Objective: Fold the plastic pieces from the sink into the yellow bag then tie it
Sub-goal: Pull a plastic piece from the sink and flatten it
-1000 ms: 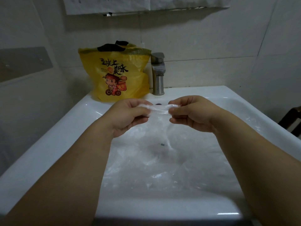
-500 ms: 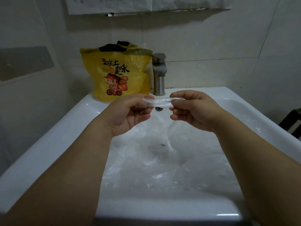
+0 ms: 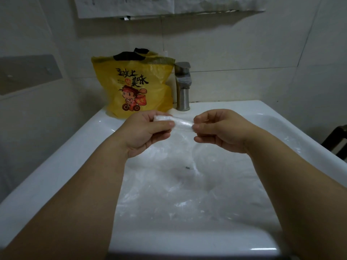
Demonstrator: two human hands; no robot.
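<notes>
A folded strip of clear plastic is stretched between my two hands above the white sink. My left hand pinches its left end between thumb and fingers. My right hand pinches its right end. More clear plastic pieces lie crumpled in the sink basin below my hands. The yellow bag with a cartoon print and black handles stands upright on the sink's back left corner, beyond my left hand.
A steel faucet stands right of the yellow bag at the back of the sink. Tiled walls close in behind and at the left. A dark chair part shows at the right edge.
Both hands have lifted the plastic strip a little higher and toward the back of the sink. The strip looks more tightly folded than a second ago.
</notes>
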